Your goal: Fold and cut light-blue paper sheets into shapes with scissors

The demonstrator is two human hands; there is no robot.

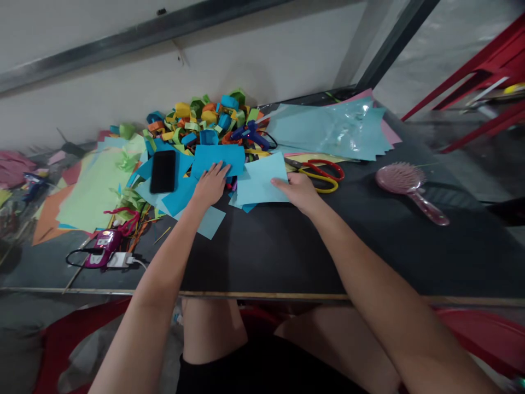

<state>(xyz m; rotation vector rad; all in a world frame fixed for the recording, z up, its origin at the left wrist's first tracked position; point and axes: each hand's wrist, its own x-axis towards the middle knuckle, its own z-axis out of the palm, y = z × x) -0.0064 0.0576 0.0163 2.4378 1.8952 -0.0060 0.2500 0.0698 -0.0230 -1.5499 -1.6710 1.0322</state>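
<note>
My left hand (211, 185) lies flat with fingers stretched out on a blue paper sheet (217, 157) at the middle of the black table (287, 246). My right hand (298, 190) pinches the lower right corner of a light blue paper sheet (260, 183). Between the two hands lie more blue scraps. A black phone (163, 171) rests on blue papers left of my left hand. Red and yellow scissors (322, 175) lie just right of my right hand.
A heap of folded coloured paper pieces (205, 117) and a blue glue gun (251, 135) sit behind the sheets. A stack of pale blue sheets (332, 128) lies at the back right, a pink hairbrush (408, 186) right, a purple device with cable (102, 246) left.
</note>
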